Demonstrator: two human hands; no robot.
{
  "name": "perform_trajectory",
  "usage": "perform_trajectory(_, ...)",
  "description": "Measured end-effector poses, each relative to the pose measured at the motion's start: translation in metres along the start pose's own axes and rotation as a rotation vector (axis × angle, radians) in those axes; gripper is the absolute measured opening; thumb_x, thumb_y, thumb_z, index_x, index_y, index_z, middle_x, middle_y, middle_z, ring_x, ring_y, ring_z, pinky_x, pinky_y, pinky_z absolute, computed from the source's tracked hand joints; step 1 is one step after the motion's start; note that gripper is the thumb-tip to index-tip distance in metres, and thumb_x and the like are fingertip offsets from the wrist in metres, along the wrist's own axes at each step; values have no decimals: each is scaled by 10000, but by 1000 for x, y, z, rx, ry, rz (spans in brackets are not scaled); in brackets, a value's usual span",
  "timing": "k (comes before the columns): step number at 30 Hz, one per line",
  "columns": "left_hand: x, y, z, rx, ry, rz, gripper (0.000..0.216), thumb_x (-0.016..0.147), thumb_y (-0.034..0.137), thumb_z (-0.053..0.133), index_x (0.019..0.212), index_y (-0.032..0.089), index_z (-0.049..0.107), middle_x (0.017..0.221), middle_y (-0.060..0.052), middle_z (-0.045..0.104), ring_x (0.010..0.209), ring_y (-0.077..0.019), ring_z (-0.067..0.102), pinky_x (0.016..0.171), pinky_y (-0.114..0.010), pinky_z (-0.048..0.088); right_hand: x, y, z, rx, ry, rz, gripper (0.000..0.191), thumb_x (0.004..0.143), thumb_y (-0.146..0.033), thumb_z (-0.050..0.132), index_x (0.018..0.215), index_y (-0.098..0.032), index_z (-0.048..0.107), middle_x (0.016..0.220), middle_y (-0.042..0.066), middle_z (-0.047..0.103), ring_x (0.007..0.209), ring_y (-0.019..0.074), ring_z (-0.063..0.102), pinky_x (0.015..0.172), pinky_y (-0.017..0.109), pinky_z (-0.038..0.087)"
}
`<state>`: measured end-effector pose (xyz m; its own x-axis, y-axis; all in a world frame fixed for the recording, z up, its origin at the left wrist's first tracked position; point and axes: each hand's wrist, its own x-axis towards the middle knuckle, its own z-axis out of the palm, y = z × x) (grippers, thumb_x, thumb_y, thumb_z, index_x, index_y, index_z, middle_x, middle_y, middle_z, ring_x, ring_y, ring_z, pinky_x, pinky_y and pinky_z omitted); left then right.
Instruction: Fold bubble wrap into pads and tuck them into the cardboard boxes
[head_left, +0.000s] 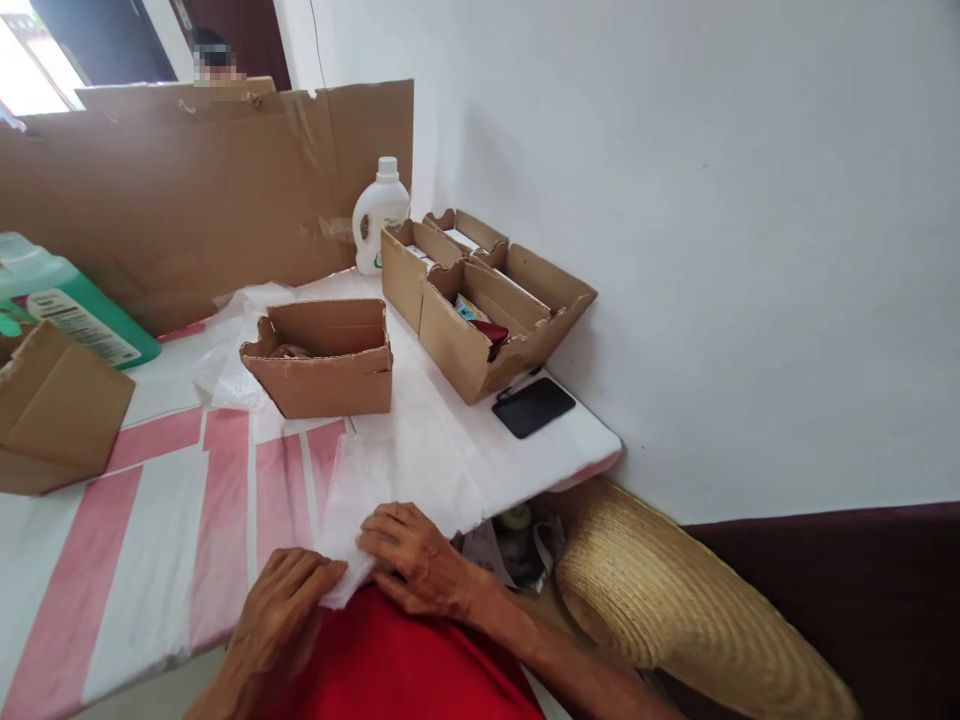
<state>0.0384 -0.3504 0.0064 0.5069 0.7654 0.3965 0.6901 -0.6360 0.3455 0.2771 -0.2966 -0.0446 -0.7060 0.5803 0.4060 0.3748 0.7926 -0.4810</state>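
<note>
At the table's near edge, my left hand [281,605] has its fingers closed on the lower edge of a thin, white translucent sheet [352,510]. My right hand [416,560] pinches the same sheet on its right side, fingers curled with the thumb beneath. The sheet lies partly on the table and reaches toward the red cloth [405,660] at my body. Just beyond it stands an open cardboard box [330,388], with something brownish inside that I cannot make out.
Several joined cardboard boxes [457,345] stand at the right, near a black phone [534,407] and a white jug [381,220]. At left are a green liquid bottle [97,320] and another box [67,410]. A straw hat [675,600] leans below. A person [215,60] is behind the cardboard panel [187,200].
</note>
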Motion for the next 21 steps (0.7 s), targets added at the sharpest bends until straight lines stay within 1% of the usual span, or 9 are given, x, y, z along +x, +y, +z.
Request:
perform_trajectory(2, 11, 6, -3, -138, -60, -104, 344, 906, 140, 548, 1185, 300, 669, 867, -3, 737, 749, -150, 684, 700, -265, 535, -5, -5, 5, 78, 41, 37, 207, 923, -145, 523, 1096, -179, 630, 1018, 79, 707, 984, 219, 603, 873, 360, 482)
perform_trajectory(4, 24, 7, -6, -339, -80, -294, 323, 913, 249, 606, 1228, 306, 654, 896, -15, 748, 780, -164, 714, 719, -272, 569, -9, -8, 10, 171, 115, 119, 204, 950, -118, 470, 1060, -185, 628, 960, 69, 703, 924, 200, 618, 842, 340, 490)
perform_trajectory(5, 31, 5, -6, -454, -79, -402, 372, 903, 308, 637, 1275, 301, 626, 945, -31, 757, 829, -180, 731, 750, -289, 587, -10, -9, 11, 224, 149, 168, 187, 968, -140, 469, 1056, -189, 627, 958, 67, 698, 919, 196, 621, 840, 334, 493)
perform_trajectory(7, 41, -1, -4, -664, -81, -590, 577, 850, 402, 706, 1387, 279, 534, 1089, -77, 755, 961, -227, 739, 828, -348, 605, -10, -11, 14, 314, 225, 283, 142, 1000, -209, 485, 992, -198, 626, 916, 53, 674, 884, 189, 618, 808, 311, 497)
perform_trajectory(9, 47, -6, 5, -814, -90, -700, 726, 784, 448, 765, 1423, 242, 491, 1187, -120, 733, 1046, -270, 724, 883, -404, 600, -7, -12, 15, 358, 321, 409, 193, 1009, -262, 508, 847, -204, 595, 823, 30, 625, 798, 178, 591, 724, 282, 480)
perform_trajectory(12, 45, -9, 23, -885, -52, -799, 634, 758, 488, 778, 1286, 193, 589, 1174, -132, 732, 1044, -280, 717, 903, -418, 589, -1, -10, 17, 347, 433, 537, 256, 981, -259, 553, 733, -210, 516, 740, 0, 555, 703, 156, 530, 645, 262, 431)
perform_trajectory(15, 40, -7, 35, -858, 82, -856, 506, 801, 536, 722, 1159, 188, 637, 1024, -84, 746, 936, -232, 714, 854, -363, 586, 1, -7, 15, 332, 464, 564, 219, 944, -251, 588, 745, -207, 507, 757, -3, 546, 708, 150, 507, 642, 258, 416)
perform_trajectory(18, 37, -4, 36, -790, 116, -850, 415, 829, 558, 683, 1009, 185, 668, 854, -31, 706, 800, -179, 665, 746, -282, 559, -1, -8, 8, 368, 452, 562, 246, 945, -308, 599, 746, -208, 496, 764, -5, 537, 720, 147, 503, 653, 258, 419)
perform_trajectory(21, 36, 1, 33, -669, 97, -828, 393, 848, 575, 648, 797, 185, 642, 712, 12, 607, 672, -136, 563, 614, -225, 481, -4, -13, -1, 394, 419, 550, 286, 1011, -326, 507, 750, -209, 500, 783, 5, 557, 748, 152, 526, 690, 270, 441)
